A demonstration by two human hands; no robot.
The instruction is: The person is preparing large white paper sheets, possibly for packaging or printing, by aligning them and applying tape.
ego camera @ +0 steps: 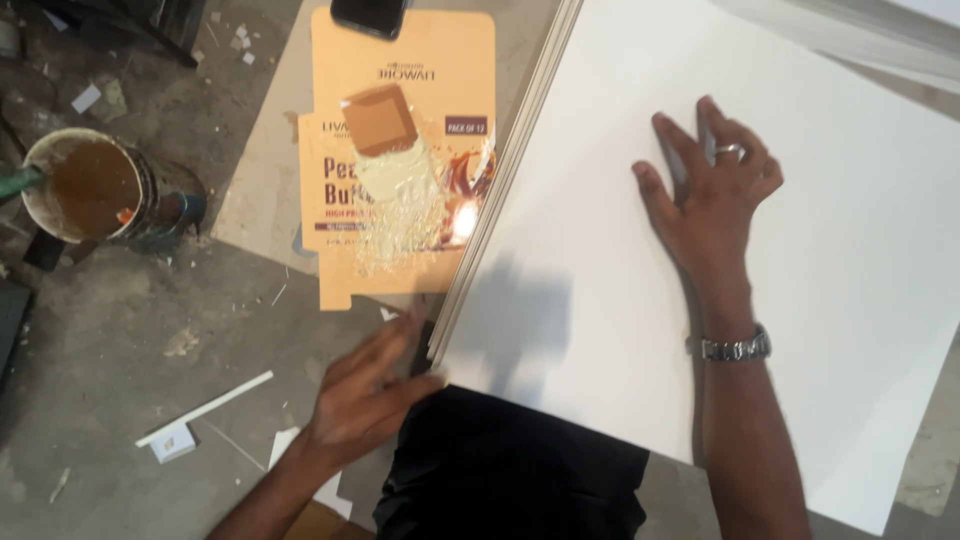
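On the floor, the right hand (715, 190) lies flat and open, gripping nothing, atop a stack of white sheets (600, 300); the left hand (370, 395), fingers loosely spread, touches the stack's near corner. They look light, thin and bendy, best lifted by an edge. Beside them lie one flattened orange carton (400, 90) and one glue pot (90, 190).

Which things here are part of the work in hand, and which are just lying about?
In hand:
- stack of white sheets, right hand flat on top
- left hand at the stack's near corner

Lying about:
- flattened orange carton
- pot of brown liquid
- dark phone
- white strip on the floor
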